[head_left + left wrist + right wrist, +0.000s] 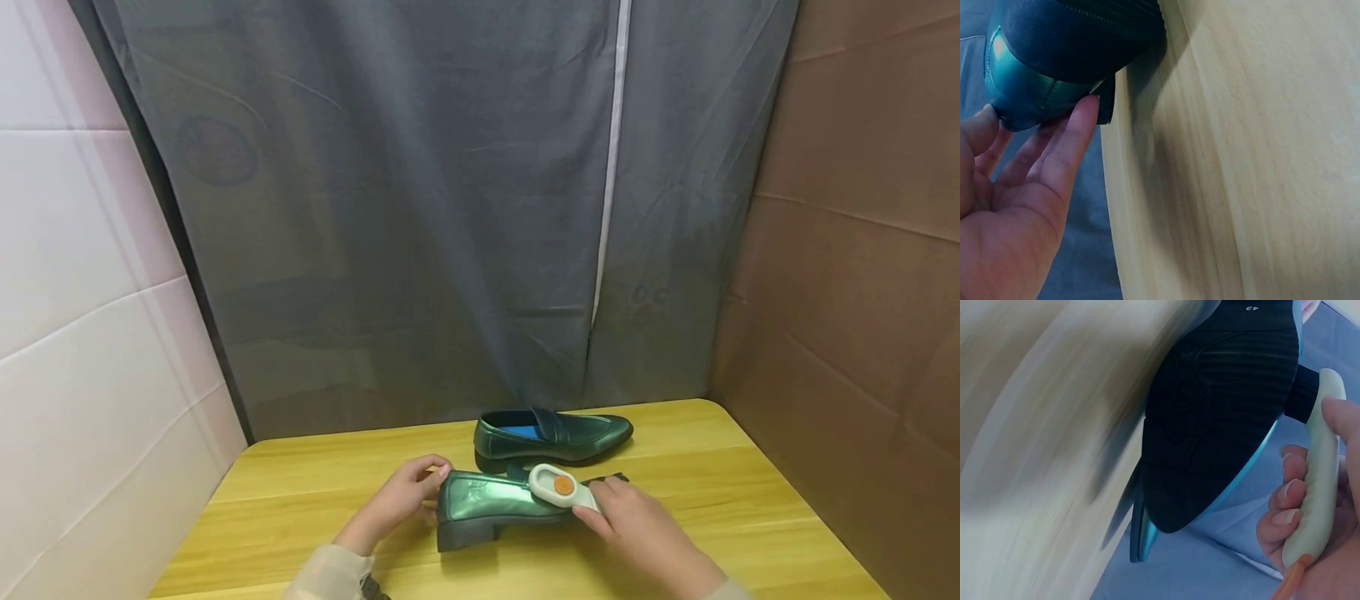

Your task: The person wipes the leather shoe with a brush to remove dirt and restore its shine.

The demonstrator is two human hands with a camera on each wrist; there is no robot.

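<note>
My left hand (pixel 399 502) holds a shiny green loafer (pixel 483 498) by the back, thumb and fingers around its heel end. The loafer is tipped, its toe pointing right, and the black sole (pixel 1216 406) faces the right wrist camera. My right hand (pixel 651 527) grips a cream-handled brush (pixel 562 487) with an orange round spot on its head. Its black bristles (pixel 1302 394) meet the side of the upper. From the handle's lower end hangs an orange strap (pixel 1291 579). Part of the toe is hidden behind the right hand in the head view.
A second dark green loafer (pixel 581 439) with a blue insole stands upright just behind, toe to the right. The yellow wood-grain table (pixel 300 483) has rounded back corners. A grey curtain (pixel 420 250) hangs behind it, with a white panel left and a brown one right.
</note>
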